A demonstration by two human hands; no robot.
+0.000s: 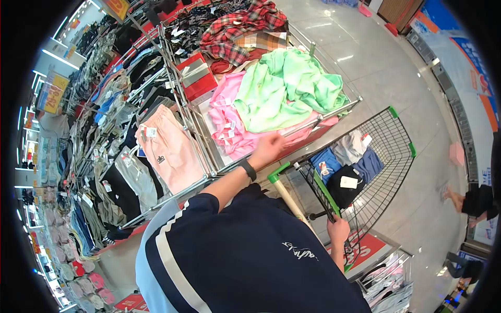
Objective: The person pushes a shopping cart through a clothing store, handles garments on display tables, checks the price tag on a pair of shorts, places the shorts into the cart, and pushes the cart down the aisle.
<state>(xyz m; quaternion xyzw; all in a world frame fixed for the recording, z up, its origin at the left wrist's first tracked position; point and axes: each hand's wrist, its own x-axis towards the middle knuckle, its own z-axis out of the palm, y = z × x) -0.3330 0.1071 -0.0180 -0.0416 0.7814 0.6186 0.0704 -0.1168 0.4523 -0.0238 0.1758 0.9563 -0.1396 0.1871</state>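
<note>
My left hand, with a dark watch on the wrist, is over the near edge of a display bin. Light green clothing and pink clothing lie just beyond it. Its fingers are blurred, and I cannot make out anything in them. Lower right, my right hand is wrapped round the frame of a black and green shopping cart. Inside the cart are a blue garment, a black garment with a white tag, and a light grey garment.
Racks hold folded trousers, with a peach pair nearest on the left. Red plaid shirts lie beyond the green pile. Tiled floor runs along the right. A person's legs show at the far right, near a blue and white banner.
</note>
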